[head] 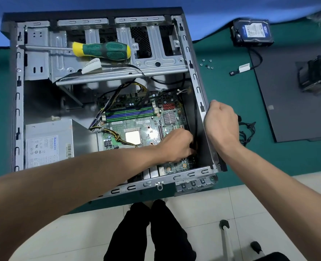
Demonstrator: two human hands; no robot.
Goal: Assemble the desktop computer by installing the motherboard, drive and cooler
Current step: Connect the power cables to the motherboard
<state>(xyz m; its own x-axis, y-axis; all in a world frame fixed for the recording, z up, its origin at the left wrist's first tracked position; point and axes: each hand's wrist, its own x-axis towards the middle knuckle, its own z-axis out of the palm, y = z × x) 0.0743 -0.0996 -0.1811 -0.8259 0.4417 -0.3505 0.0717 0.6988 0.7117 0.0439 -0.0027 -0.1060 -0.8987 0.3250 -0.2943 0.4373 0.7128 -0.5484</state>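
1. Inside the open grey metal computer case [197, 87], the green motherboard [137, 125] lies seated; the left hand [176, 146] pinches a black cable [195, 117] at its edge.
2. Right hand [221, 119] grips the case wall.
3. Outside, black hard drive [252, 32] and black cooler [317, 76] await fitting.

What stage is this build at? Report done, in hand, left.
Done: green motherboard lies inside the grey metal case. In hand: left hand works at its black cable; right hand grips the case. Left: blue-labelled hard drive and black cooler lie outside.
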